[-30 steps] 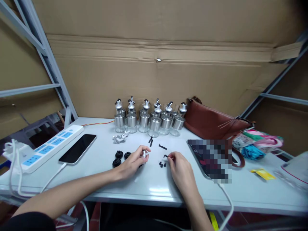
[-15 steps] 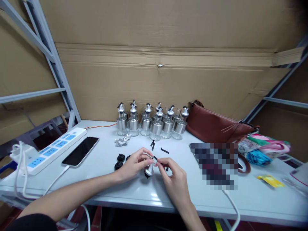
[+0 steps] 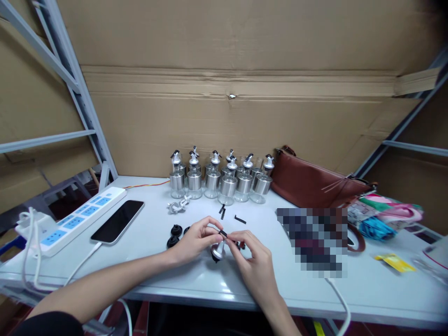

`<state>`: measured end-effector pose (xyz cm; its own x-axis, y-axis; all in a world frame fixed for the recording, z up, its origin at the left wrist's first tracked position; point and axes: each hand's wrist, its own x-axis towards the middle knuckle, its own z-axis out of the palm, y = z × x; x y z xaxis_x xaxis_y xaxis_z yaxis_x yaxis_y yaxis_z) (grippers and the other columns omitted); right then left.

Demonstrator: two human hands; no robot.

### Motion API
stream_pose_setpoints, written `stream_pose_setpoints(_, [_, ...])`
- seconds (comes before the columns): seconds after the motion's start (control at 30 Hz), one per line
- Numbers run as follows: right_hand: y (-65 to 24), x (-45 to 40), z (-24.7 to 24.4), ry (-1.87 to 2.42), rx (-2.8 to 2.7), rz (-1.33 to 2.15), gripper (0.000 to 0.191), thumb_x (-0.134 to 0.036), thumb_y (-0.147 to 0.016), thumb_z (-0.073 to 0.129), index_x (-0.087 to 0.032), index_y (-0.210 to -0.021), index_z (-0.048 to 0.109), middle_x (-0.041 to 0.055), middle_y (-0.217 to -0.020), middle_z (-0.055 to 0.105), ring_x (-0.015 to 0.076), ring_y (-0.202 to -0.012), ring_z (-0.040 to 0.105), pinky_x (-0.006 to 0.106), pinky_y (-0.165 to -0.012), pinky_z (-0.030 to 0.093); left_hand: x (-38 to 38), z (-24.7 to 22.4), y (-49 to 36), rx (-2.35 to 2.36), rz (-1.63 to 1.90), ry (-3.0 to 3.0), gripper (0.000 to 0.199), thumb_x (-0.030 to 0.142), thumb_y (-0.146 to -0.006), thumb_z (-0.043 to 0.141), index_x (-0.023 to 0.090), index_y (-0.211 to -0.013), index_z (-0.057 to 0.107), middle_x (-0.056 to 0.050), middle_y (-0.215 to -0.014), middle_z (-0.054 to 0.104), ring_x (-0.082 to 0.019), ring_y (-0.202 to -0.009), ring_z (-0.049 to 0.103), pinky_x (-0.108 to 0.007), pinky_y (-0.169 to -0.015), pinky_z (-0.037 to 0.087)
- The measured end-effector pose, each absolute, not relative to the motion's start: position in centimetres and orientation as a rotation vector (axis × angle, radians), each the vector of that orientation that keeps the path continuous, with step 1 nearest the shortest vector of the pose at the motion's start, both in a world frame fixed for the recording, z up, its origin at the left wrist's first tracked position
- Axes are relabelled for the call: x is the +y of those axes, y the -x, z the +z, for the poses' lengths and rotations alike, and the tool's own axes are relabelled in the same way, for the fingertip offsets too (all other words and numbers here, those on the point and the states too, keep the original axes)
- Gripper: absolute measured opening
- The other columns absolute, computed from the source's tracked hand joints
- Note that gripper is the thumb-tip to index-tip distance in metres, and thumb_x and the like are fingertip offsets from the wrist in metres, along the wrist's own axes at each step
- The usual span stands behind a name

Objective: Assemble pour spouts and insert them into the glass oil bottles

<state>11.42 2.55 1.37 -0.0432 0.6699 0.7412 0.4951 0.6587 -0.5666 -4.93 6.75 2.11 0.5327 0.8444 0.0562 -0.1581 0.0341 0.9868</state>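
Note:
My left hand [image 3: 196, 241] pinches a silver oil-bottle pour spout [image 3: 218, 251] with a black base. Its upper end is hidden behind my fingertips. My right hand [image 3: 255, 259] has thumb and forefinger closed on a small black lever [image 3: 223, 233], which lies across the top of the spout between both hands. Whether the lever is seated on the spout I cannot tell. Loose black levers [image 3: 240, 219] lie just beyond my hands. Several round black stoppers [image 3: 176, 230] sit left of my left hand, and silver spout pieces [image 3: 178, 205] lie farther back.
Glass bottles with steel bands [image 3: 228, 187], several topped with spouts, stand along the cardboard wall [image 3: 245, 46]. To the left are a phone [image 3: 118, 221] and a power strip [image 3: 84, 219] with cables. A brown bag [image 3: 311, 179] and a yellow packet [image 3: 395, 262] are on the right.
The black lever has shifted slightly left and now lies flatter across the top of the spout. Both hands stay nearly in place.

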Motion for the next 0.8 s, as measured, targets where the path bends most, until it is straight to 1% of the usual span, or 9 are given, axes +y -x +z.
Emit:
stream_pose_setpoints(0.17, [-11.6, 2.6, 1.4, 0.920, -1.709, 0.167, 0.008, -0.013, -0.086, 0.058, -0.019, -0.083, 0.061, 0.0022, -0.075, 0.067, 0.0153, -0.071, 0.062, 0.027, -0.063, 0.050, 6.8, 2.0, 4.9, 0.684, 0.889, -1.297, 0.046, 0.048, -0.067, 0.078, 0.015, -0.084, 0.050, 0.002, -0.061, 0.062, -0.009, -0.055, 0.054, -0.022, -0.058, 0.039])
stream_pose_setpoints(0.3, [-11.6, 2.4, 1.4, 0.910, -1.720, 0.196, 0.009, -0.013, -0.088, 0.057, -0.020, -0.083, 0.059, 0.0018, -0.076, 0.066, 0.0146, -0.073, 0.061, 0.026, -0.065, 0.049, 6.8, 2.3, 4.9, 0.721, 0.912, -1.290, 0.047, 0.048, -0.064, 0.079, 0.015, -0.081, 0.050, 0.001, -0.061, 0.064, -0.010, -0.055, 0.056, -0.022, -0.057, 0.040])
stream_pose_setpoints(0.37, [-11.5, 2.3, 1.4, 0.927, -1.731, 0.210, 0.007, -0.015, -0.089, 0.055, -0.020, -0.084, 0.057, 0.0020, -0.078, 0.064, 0.0146, -0.075, 0.061, 0.026, -0.067, 0.050, 6.7, 2.6, 5.0, 0.749, 0.942, -1.294, 0.047, 0.049, -0.064, 0.079, 0.014, -0.079, 0.051, 0.001, -0.061, 0.064, -0.010, -0.055, 0.057, -0.022, -0.057, 0.041])
stream_pose_setpoints(0.43, [-11.2, 2.3, 1.2, 0.950, -1.758, 0.211, 0.004, -0.019, -0.087, 0.059, -0.020, -0.090, 0.056, 0.0027, -0.081, 0.063, 0.0154, -0.076, 0.060, 0.027, -0.067, 0.050, 6.6, 2.9, 5.1, 0.776, 0.989, -1.302, 0.046, 0.048, -0.064, 0.079, 0.014, -0.078, 0.051, -0.001, -0.063, 0.067, -0.011, -0.056, 0.059, -0.023, -0.058, 0.042])
stream_pose_setpoints(0.5, [-10.7, 2.4, 0.9, 0.967, -1.785, 0.201, 0.020, -0.023, -0.083, 0.065, -0.019, -0.100, 0.055, 0.0036, -0.085, 0.061, 0.0163, -0.076, 0.059, 0.028, -0.066, 0.052, 6.6, 3.2, 5.2, 0.789, 1.037, -1.304, 0.045, 0.048, -0.066, 0.078, 0.015, -0.077, 0.050, -0.002, -0.064, 0.068, -0.012, -0.058, 0.061, -0.023, -0.059, 0.042])
stream_pose_setpoints(0.57, [-10.1, 2.6, 0.4, 0.980, -1.788, 0.193, 0.030, -0.023, -0.082, 0.065, -0.019, -0.108, 0.052, 0.0040, -0.088, 0.059, 0.0160, -0.074, 0.059, 0.028, -0.063, 0.053, 6.5, 3.3, 5.2, 0.792, 1.062, -1.300, 0.043, 0.047, -0.067, 0.077, 0.015, -0.076, 0.049, -0.001, -0.064, 0.068, -0.013, -0.059, 0.062, -0.022, -0.060, 0.042])
stream_pose_setpoints(0.67, [-9.5, 2.8, -0.2, 0.978, -1.755, 0.211, 0.031, -0.020, -0.085, 0.060, -0.020, -0.113, 0.048, 0.0051, -0.094, 0.055, 0.0144, -0.074, 0.060, 0.026, -0.062, 0.056, 6.5, 3.2, 5.1, 0.809, 1.066, -1.293, 0.043, 0.047, -0.066, 0.078, 0.015, -0.075, 0.050, 0.001, -0.061, 0.066, -0.011, -0.057, 0.060, -0.022, -0.058, 0.041])
stream_pose_setpoints(0.8, [-9.3, 2.7, -0.3, 0.890, -1.712, 0.303, 0.028, -0.016, -0.086, 0.056, -0.021, -0.113, 0.048, 0.0055, -0.099, 0.051, 0.0122, -0.078, 0.061, 0.021, -0.060, 0.058, 6.6, 3.1, 5.0, 0.826, 1.058, -1.281, 0.044, 0.046, -0.063, 0.080, 0.015, -0.073, 0.050, 0.001, -0.061, 0.065, -0.010, -0.057, 0.059, -0.021, -0.058, 0.041])
